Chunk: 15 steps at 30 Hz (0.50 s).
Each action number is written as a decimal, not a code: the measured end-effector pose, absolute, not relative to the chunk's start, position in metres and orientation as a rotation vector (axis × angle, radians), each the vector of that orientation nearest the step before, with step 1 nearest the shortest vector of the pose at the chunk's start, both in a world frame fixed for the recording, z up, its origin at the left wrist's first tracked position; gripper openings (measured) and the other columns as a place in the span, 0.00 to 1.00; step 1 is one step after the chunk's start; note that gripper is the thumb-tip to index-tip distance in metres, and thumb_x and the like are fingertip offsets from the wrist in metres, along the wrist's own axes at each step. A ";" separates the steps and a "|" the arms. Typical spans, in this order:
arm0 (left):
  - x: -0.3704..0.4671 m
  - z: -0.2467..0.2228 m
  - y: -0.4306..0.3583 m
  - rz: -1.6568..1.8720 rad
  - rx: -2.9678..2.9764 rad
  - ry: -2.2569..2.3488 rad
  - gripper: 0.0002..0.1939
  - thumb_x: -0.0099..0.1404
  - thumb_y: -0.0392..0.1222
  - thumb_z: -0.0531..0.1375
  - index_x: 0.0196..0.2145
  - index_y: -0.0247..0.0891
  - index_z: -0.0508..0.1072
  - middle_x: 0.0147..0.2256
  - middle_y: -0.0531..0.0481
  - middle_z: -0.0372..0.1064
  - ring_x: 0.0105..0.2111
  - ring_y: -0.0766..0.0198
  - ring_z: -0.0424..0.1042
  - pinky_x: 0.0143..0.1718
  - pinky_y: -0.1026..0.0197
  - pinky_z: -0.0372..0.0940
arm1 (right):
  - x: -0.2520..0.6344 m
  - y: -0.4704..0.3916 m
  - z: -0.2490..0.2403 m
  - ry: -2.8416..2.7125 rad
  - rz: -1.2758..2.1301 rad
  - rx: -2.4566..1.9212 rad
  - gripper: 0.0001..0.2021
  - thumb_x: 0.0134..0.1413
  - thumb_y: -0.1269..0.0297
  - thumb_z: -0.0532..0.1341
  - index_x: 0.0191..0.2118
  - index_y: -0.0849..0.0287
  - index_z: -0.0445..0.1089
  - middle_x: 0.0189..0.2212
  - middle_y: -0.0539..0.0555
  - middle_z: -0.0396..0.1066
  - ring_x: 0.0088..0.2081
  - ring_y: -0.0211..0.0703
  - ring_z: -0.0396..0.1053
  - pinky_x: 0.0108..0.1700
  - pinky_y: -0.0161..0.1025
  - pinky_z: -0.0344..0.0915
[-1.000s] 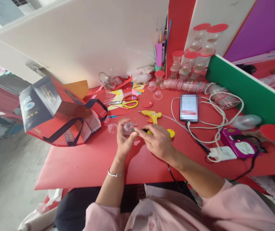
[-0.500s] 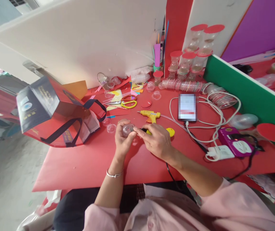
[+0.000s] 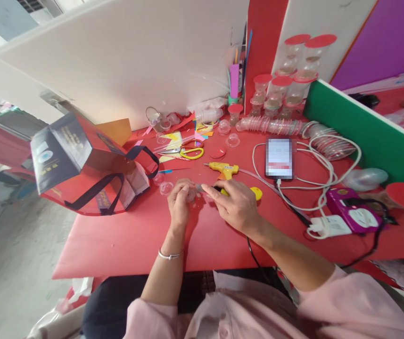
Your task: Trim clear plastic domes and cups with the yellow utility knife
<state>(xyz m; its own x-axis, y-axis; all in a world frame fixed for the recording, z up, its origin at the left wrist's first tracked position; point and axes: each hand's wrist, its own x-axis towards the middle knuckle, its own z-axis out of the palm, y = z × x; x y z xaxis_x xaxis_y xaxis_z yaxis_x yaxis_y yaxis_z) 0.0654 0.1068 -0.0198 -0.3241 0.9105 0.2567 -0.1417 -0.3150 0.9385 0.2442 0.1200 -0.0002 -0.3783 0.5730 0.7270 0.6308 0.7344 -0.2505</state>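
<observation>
Pinched in my left hand (image 3: 180, 200) is a small clear plastic dome (image 3: 190, 194), partly covered by the fingers. My right hand (image 3: 239, 205) is closed around what looks like a soldering iron (image 3: 224, 191) with a yellow and black handle. Its front end points left at the dome; whether they touch I cannot tell. A black cord (image 3: 253, 252) hangs below my right wrist. Just beyond my hands a yellow glue gun (image 3: 225, 169) lies on the red table (image 3: 134, 245). Another clear dome (image 3: 166, 188) rests left of my left hand.
A red and navy gift bag (image 3: 95, 174) stands at the left. Yellow-handled scissors (image 3: 192, 153) lie on paper scraps. A phone (image 3: 279, 158), white cables and a purple power socket (image 3: 355, 212) are at the right. Stacked clear cups (image 3: 272, 126) line the back, before a green divider (image 3: 371, 146).
My left hand has turned the dome, so its round top no longer faces up. My right hand has shifted slightly right, and the whole view has moved a little.
</observation>
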 end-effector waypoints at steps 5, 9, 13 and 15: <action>0.069 -0.015 0.107 1.699 0.980 1.214 0.20 0.71 0.57 0.56 0.33 0.37 0.75 0.27 0.51 0.68 0.18 0.71 0.60 0.19 0.65 0.57 | 0.241 0.118 -0.003 -2.086 -0.064 -0.902 0.17 0.65 0.70 0.60 0.55 0.47 0.76 0.38 0.53 0.76 0.39 0.41 0.69 0.43 0.40 0.63; 0.069 -0.015 0.106 1.632 0.953 1.185 0.28 0.73 0.64 0.49 0.37 0.38 0.75 0.24 0.52 0.65 0.19 0.69 0.61 0.21 0.64 0.58 | 0.241 0.117 -0.004 -2.136 -0.010 -0.906 0.19 0.65 0.71 0.60 0.57 0.45 0.75 0.38 0.53 0.75 0.40 0.41 0.69 0.43 0.40 0.63; 0.069 -0.018 0.104 1.621 1.078 1.150 0.24 0.72 0.64 0.51 0.45 0.41 0.71 0.33 0.49 0.69 0.23 0.68 0.64 0.23 0.64 0.60 | 0.240 0.116 -0.007 -2.172 0.033 -0.888 0.20 0.65 0.71 0.60 0.58 0.45 0.74 0.37 0.53 0.74 0.40 0.42 0.69 0.44 0.40 0.64; 0.069 -0.017 0.103 1.643 1.177 1.150 0.20 0.68 0.60 0.60 0.48 0.43 0.68 0.41 0.48 0.70 0.27 0.67 0.68 0.25 0.64 0.63 | 0.240 0.116 -0.007 -2.164 0.042 -0.871 0.20 0.65 0.71 0.60 0.58 0.45 0.74 0.37 0.53 0.75 0.40 0.42 0.69 0.45 0.40 0.65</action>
<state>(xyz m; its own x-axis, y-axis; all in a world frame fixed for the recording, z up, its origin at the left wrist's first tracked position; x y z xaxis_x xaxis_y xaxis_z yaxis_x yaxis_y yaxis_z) 0.0694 0.1026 -0.0173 -0.2536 0.9365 0.2423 -0.0928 -0.2729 0.9576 0.2400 0.1161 -0.0071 -0.4548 0.5984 0.6596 0.5723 0.7639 -0.2983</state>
